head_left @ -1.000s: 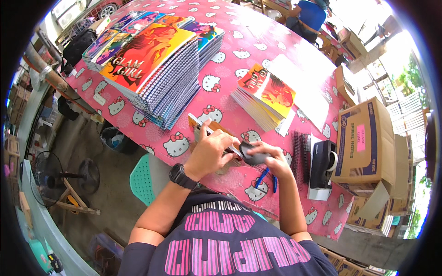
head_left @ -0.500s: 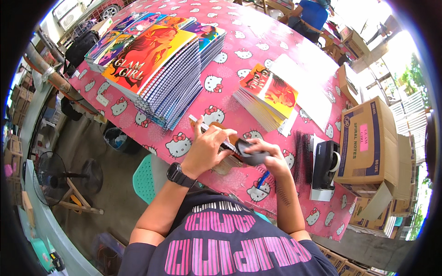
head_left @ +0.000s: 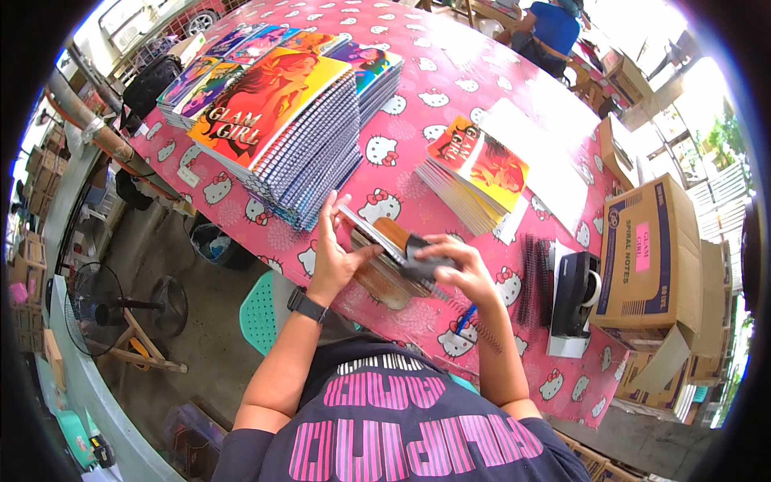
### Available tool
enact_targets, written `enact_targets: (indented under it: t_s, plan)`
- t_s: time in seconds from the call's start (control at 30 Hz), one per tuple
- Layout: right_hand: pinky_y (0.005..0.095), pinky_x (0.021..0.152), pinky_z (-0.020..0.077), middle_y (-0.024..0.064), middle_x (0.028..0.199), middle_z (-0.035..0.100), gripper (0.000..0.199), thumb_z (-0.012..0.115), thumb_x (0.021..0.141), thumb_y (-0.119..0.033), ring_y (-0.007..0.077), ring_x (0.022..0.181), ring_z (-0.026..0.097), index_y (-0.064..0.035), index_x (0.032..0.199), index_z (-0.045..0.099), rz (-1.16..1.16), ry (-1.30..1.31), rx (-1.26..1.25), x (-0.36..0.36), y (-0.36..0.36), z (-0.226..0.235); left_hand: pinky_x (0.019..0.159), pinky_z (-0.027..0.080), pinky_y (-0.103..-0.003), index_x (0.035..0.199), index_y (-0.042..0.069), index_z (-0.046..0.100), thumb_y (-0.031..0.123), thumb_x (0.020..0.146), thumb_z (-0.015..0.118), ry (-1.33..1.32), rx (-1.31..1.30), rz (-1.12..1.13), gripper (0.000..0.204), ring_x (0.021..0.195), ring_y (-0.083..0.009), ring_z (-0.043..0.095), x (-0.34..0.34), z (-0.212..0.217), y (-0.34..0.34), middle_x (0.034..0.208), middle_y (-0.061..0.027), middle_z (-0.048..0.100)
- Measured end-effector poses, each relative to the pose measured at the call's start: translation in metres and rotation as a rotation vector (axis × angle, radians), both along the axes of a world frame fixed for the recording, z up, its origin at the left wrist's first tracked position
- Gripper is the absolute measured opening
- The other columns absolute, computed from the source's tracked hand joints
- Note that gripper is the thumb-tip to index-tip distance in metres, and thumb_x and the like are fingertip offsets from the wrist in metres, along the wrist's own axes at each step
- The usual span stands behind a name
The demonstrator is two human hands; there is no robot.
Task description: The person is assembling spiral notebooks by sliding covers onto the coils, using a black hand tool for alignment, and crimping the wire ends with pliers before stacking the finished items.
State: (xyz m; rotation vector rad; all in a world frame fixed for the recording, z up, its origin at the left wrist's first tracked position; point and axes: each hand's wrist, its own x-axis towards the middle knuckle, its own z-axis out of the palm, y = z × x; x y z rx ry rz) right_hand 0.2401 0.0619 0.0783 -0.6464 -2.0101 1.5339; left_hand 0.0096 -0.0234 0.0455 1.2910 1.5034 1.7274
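Over the table's near edge, my left hand (head_left: 333,259) grips the left end of a thin notebook (head_left: 387,247) seen mostly edge-on, thumb pressed along it and fingers stretched up. My right hand (head_left: 462,265) is closed around a dark grey object (head_left: 426,261), held against the notebook's right end; its kind is blurred and partly hidden by the fingers. Under the notebook lies a worn brown board (head_left: 385,285). A dark spiral coil (head_left: 485,333) and a blue pen-like stick (head_left: 466,319) are beside my right wrist.
A tall stack of spiral notebooks (head_left: 313,153) stands at the left back. Loose notebooks (head_left: 482,169) lie fanned mid-right near white sheets (head_left: 554,173). Dark coils (head_left: 536,281), a black tape dispenser (head_left: 572,293) and a cardboard box (head_left: 650,257) line the right. A person (head_left: 550,32) sits far off.
My left hand has shifted from over the notebook to its left end, fingers now straighter. The notebook is tilted differently, showing more brown board below. The whole view has shifted slightly.
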Motion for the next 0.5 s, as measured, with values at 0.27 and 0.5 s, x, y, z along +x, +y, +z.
enact_targets:
  t_s: [0.27,0.5]
  plan:
    - [0.0352,0.087,0.0433,0.0114,0.113,0.059,0.029,0.065,0.083,-0.027,0.0219,0.100,0.055,-0.0001,0.093,0.071,-0.175,0.032,-0.140,0.005,0.005,-0.024,0.102,0.038,-0.034,0.127,0.005,0.054,0.005,0.068,0.081,-0.294,-0.108,-0.144,0.064,0.114,-0.0174,0.053,-0.016,-0.019,-0.005,0.123,-0.0071,0.056]
    - [0.0380,0.107,0.0290,0.0145,0.135,0.045,0.072,0.066,0.078,-0.048,0.0258,0.127,0.041,-0.0029,0.132,0.050,0.243,-0.035,-0.259,0.012,-0.009,-0.044,0.100,0.039,-0.034,0.126,0.008,0.056,0.021,0.085,0.068,-0.317,-0.057,-0.196,0.044,0.116,-0.0170,0.051,-0.008,-0.019,-0.008,0.125,-0.0044,0.055]
